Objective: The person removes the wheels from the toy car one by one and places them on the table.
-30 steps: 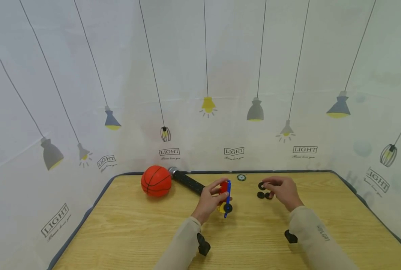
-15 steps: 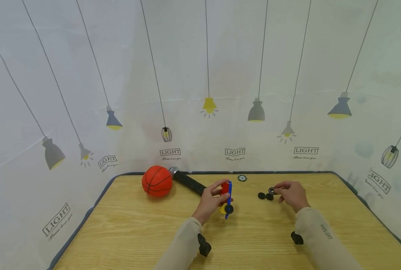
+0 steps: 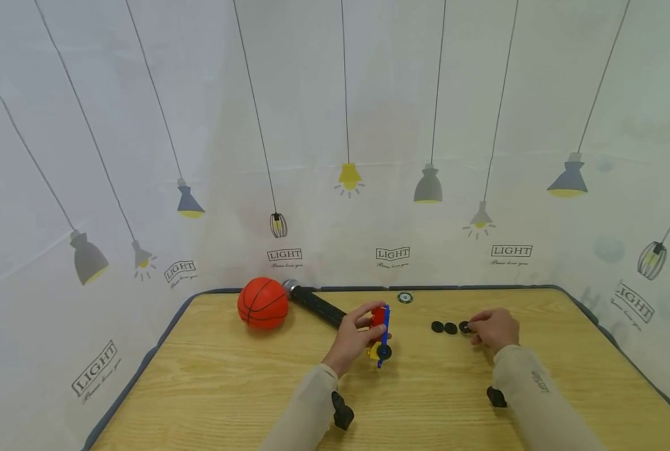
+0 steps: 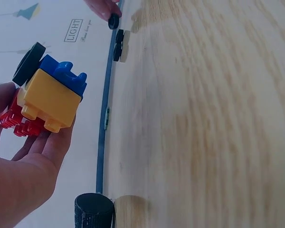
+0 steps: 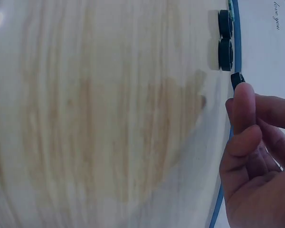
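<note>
My left hand (image 3: 350, 341) grips a toy car of building blocks (image 4: 52, 97), raised over the table. Red and yellow blocks sit on its blue base, and a black wheel (image 3: 384, 352) shows at its lower end. Thumb and fingers of my right hand (image 3: 495, 329) pinch a loose black toy wheel (image 3: 465, 327), close over the tabletop. To the left of it, two more black wheels (image 3: 437, 326) lie flat side by side. In the right wrist view the pinched wheel (image 5: 236, 79) shows just beyond my fingertips.
An orange-red toy basketball (image 3: 263, 303) sits at the back left of the wooden table (image 3: 227, 388). Beside it lies a black microphone (image 3: 318, 305), partly behind my left hand. A small round chip (image 3: 405, 297) lies near the back edge, before a lamp-patterned curtain.
My right hand has moved right and lowered with the pinched wheel, away from the other two, so the three stand in a row. The left hand holds the toy car almost still.
</note>
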The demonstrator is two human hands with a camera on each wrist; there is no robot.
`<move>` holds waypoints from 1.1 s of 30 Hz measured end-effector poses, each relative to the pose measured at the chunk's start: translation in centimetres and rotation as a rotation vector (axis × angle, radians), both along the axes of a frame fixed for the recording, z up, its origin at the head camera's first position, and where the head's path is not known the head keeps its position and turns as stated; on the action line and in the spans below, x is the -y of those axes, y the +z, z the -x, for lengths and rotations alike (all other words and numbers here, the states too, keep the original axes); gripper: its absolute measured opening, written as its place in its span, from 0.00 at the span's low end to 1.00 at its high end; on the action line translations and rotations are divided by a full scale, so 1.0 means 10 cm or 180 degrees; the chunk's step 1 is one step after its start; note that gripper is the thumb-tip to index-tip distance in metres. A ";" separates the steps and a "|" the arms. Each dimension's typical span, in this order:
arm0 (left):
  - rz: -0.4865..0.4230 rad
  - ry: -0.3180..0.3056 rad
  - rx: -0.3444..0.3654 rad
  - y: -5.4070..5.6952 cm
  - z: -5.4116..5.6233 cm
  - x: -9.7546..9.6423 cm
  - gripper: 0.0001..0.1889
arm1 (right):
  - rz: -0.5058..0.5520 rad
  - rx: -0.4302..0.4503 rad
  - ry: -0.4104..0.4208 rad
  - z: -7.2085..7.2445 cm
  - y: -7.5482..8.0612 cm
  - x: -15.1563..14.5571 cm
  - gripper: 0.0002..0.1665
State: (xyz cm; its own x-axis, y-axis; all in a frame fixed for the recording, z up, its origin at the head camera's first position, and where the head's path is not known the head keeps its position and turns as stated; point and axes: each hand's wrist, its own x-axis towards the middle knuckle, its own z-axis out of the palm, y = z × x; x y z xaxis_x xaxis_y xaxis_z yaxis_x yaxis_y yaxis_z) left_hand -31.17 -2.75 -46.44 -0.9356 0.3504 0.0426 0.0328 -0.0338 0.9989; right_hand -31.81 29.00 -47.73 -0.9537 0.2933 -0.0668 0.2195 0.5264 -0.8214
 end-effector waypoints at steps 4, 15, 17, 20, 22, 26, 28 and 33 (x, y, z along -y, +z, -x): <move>0.0026 0.0003 -0.0008 -0.01 0.00 0.01 0.25 | -0.0217 -0.0037 -0.0087 0.00 -0.04 0.04 0.15; 0.0002 -0.0042 -0.0055 -0.06 0.01 0.01 0.25 | -0.0825 -0.0065 -0.0153 0.02 -0.13 0.01 0.15; -0.0006 -0.0039 -0.0060 -0.06 0.01 0.01 0.25 | -0.0881 -0.0111 -0.0129 0.02 -0.15 -0.01 0.15; -0.0022 -0.0027 -0.0030 -0.06 0.01 0.01 0.25 | -0.0962 -0.0191 -0.0075 0.02 -0.16 -0.03 0.15; -0.0033 -0.0026 -0.0025 -0.06 0.01 0.01 0.25 | -0.0982 -0.0197 -0.0034 0.02 -0.16 -0.04 0.16; -0.0042 -0.0012 -0.0010 -0.05 0.00 0.03 0.25 | -0.0985 -0.0100 0.0134 0.02 -0.11 -0.05 0.18; -0.0045 0.0001 -0.0015 -0.04 0.00 0.04 0.25 | -0.1003 -0.0027 0.0275 0.03 -0.09 -0.06 0.20; -0.0047 0.0012 -0.0019 -0.04 0.01 0.05 0.24 | -0.1114 0.0094 0.0489 0.07 -0.08 -0.05 0.21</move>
State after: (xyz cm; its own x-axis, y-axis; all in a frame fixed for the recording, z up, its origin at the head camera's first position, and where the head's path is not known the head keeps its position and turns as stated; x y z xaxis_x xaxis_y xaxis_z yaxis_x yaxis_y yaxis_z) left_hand -31.25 -3.21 -46.80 -0.9367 0.3461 0.0533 0.0389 -0.0483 0.9981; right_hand -32.49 29.46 -48.49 -0.9875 0.1570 -0.0159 0.1370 0.8026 -0.5806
